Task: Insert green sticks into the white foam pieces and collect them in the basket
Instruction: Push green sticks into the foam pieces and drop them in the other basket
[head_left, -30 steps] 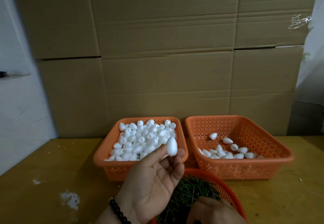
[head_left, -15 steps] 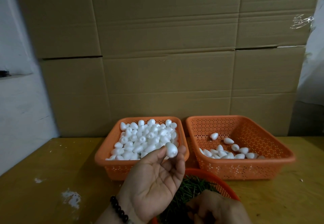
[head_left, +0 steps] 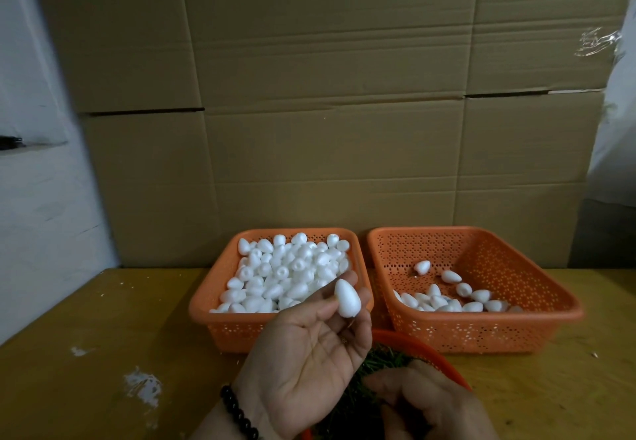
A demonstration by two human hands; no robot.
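A person's left hand (head_left: 303,367), palm up and wearing a black bead bracelet (head_left: 239,417) at the wrist, pinches a white egg-shaped foam piece (head_left: 347,297) between thumb and fingertips, holding it upright with the pointed end up. The other fingers are loosely curled behind the piece. Just below and to the right of it, the right hand (head_left: 430,405) reaches down, back of the hand up and fingers curled, into a round orange basket (head_left: 430,348) of green sticks (head_left: 385,358); whether those fingers have hold of a stick cannot be told, since the fingertips are hidden and in shadow.

Beyond the left hand, directly behind the raised foam piece, a rectangular orange basket (head_left: 213,305) sits on the yellow desk (head_left: 103,336), heaped with plain foam pieces (head_left: 285,274). Just beside it, beyond the right hand, a second orange basket (head_left: 537,277) of the same kind holds a thin scatter of foam pieces (head_left: 457,298) along its near side; whether they carry sticks is too small to tell.

White scuff marks (head_left: 142,384) blotch the desk to the left of the left hand. A wall of flattened brown cardboard (head_left: 327,95) stands behind both baskets, with a strip of clear tape (head_left: 599,42) at its upper right.
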